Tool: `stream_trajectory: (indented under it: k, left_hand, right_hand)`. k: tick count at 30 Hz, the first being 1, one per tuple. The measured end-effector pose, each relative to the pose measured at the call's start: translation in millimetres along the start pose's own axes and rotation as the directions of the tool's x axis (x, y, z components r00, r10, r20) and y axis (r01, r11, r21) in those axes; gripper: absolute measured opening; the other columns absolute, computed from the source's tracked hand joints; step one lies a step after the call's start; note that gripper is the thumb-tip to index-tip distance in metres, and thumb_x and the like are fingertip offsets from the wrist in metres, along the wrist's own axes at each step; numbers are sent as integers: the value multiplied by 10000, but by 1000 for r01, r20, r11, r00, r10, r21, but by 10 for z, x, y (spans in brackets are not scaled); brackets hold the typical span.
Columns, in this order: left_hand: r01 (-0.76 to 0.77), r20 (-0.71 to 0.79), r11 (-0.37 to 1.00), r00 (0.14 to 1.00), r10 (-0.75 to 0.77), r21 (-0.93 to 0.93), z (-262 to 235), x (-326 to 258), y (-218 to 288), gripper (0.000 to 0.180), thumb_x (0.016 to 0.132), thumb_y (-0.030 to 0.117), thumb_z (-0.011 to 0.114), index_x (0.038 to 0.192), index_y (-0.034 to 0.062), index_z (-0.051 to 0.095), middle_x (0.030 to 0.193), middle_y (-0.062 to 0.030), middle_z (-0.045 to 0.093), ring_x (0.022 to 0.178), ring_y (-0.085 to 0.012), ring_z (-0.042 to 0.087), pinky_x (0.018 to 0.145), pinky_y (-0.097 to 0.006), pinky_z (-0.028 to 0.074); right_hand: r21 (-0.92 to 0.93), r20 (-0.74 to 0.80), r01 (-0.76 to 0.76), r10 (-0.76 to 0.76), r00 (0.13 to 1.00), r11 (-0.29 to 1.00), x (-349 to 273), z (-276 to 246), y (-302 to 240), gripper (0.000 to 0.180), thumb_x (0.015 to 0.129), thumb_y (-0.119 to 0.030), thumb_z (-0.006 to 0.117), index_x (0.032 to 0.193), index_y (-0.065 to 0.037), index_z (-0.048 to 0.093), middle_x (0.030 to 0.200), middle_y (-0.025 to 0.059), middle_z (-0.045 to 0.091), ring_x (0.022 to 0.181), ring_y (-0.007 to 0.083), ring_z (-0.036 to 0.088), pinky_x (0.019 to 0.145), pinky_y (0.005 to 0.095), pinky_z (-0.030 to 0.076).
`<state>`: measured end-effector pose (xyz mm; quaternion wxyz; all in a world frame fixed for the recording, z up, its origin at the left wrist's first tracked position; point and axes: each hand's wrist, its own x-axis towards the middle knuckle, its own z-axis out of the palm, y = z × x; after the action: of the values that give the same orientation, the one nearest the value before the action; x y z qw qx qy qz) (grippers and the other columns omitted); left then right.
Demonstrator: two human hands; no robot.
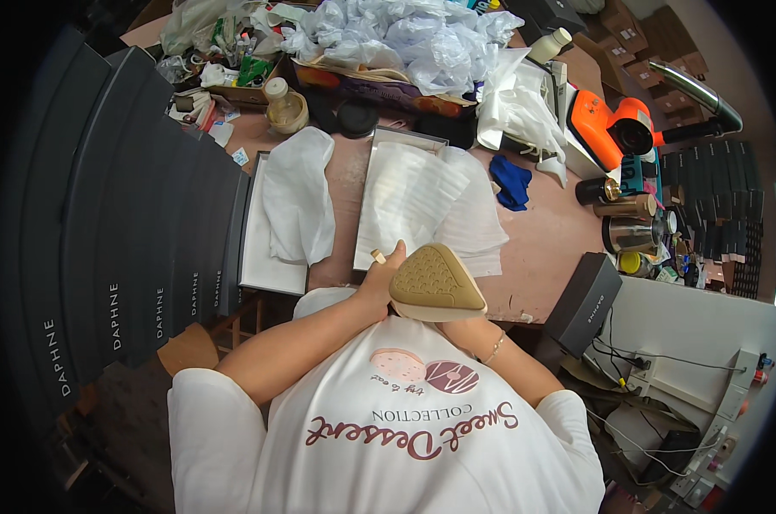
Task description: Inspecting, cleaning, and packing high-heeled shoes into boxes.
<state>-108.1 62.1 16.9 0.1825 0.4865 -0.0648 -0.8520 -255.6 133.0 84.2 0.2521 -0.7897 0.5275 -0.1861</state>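
A shoe (437,278) with a patterned tan sole and a cream edge is held up in front of my chest, its sole facing up toward the camera. My left hand (378,283) closes on its left side, thumb raised along it. A small cream piece (378,256) sticks out by that hand; I cannot tell which part of the shoe it is. My right hand (465,332) is under the shoe's right side, its fingers hidden behind it. Just beyond lies an open box lined with white tissue paper (414,193). Another open box (272,276) with a white sheet stands to its left.
Dark shoeboxes (140,197) are stacked high on the left. A dark box (583,304) stands tilted at the table's right edge. Further back are plastic bags (405,38), a blue cloth (512,182), an orange device (598,128) and several jars (632,231). Cables (662,360) hang at right.
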Motion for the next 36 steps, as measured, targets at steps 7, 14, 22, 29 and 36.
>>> stream_trajectory:
  k: [7, 14, 22, 29, 36]
  left_hand:
    - [-45, -15, 994, 999, 47, 96, -11, -5, 17, 478, 939, 502, 411, 899, 48, 555, 765, -54, 582, 715, -142, 549, 656, -304, 447]
    - [8, 83, 990, 997, 3, -139, -234, 272, -105, 458, 934, 487, 439, 926, 50, 579, 789, -46, 591, 719, -138, 566, 633, -283, 458]
    - [-153, -154, 838, 985, 83, -524, -813, 219, 261, 474, 908, 498, 446, 1105, 84, 567, 1095, -100, 616, 1026, -280, 589, 915, -497, 459]
    - [56, 172, 756, 982, 75, -652, -923, 120, 546, 485, 920, 479, 426, 1002, 44, 624, 1003, -118, 643, 965, -288, 597, 883, -480, 460]
    - [220, 369, 830, 929, -19, -513, -458, -123, 634, 500, 932, 469, 305, 1264, 125, 453, 1283, -148, 474, 1199, -324, 465, 999, -519, 371]
  right_hand:
    - [-20, 26, 19, -19, 999, 1000, 52, -83, 2, 174, 728, -86, 624, 899, -58, 628, 843, 138, 617, 725, 322, 604, 600, 409, 479]
    - [192, 120, -57, 35, 992, 980, 125, -77, 26, 123, 740, -85, 640, 847, -28, 627, 775, 157, 587, 695, 316, 601, 607, 389, 480]
    - [347, -57, -54, 78, 995, 936, 1566, -264, 203, 129, 811, -88, 655, 922, -25, 638, 768, 101, 544, 597, 200, 519, 559, 304, 425]
    - [-73, -372, 235, -245, 895, 969, 3370, -390, 313, 609, 795, -290, 671, 1314, -90, 423, 1294, 238, 429, 1144, 406, 448, 942, 441, 391]
    - [243, 359, 131, -215, 908, 961, 1288, -50, 86, 865, 654, -279, 800, 1378, -110, 358, 1374, 207, 368, 1167, 386, 468, 970, 430, 406]
